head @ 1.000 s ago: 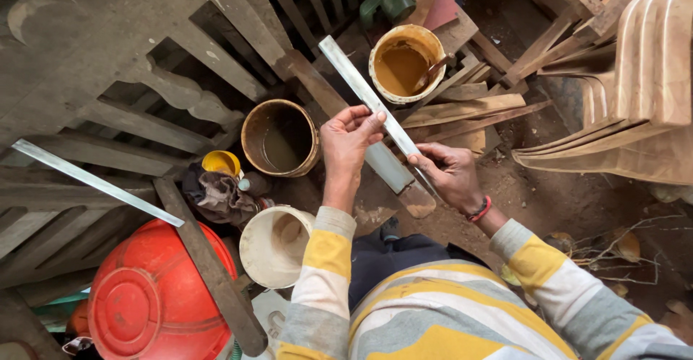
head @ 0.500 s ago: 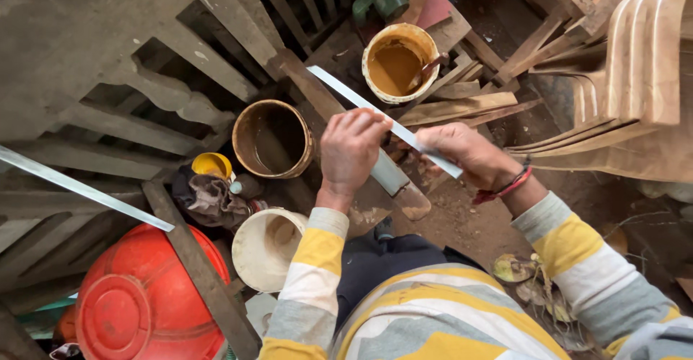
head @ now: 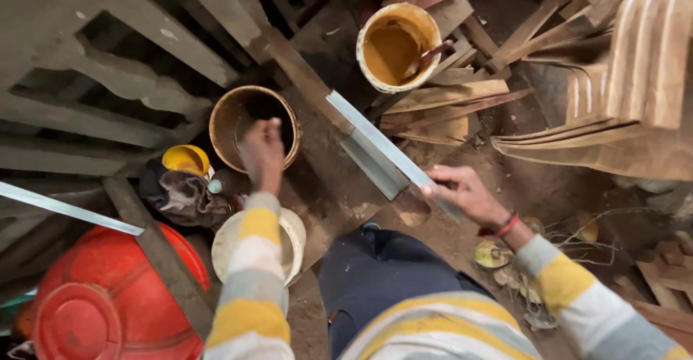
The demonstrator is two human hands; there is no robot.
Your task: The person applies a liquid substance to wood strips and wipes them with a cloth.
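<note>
My right hand (head: 468,195) grips the near end of a long pale metal angle strip (head: 375,143), which slants up and left from it over a wooden plank (head: 317,179). My left hand (head: 263,152) is off the strip, fingers curled, reaching over the rim of a brown bucket (head: 251,123). Whether it holds anything small I cannot tell. Both arms wear yellow, grey and white striped sleeves; a red band sits on the right wrist.
A bucket of ochre paste (head: 395,45) with a stick stands beyond the strip. A white bucket (head: 254,243), yellow cup (head: 185,161), rag (head: 180,194) and red container (head: 108,298) lie left. Wooden slats and stacked curved boards (head: 635,93) crowd the right.
My left hand has let go of the strip and moved left to the brown bucket. The right hand still holds the strip, now at its near end.
</note>
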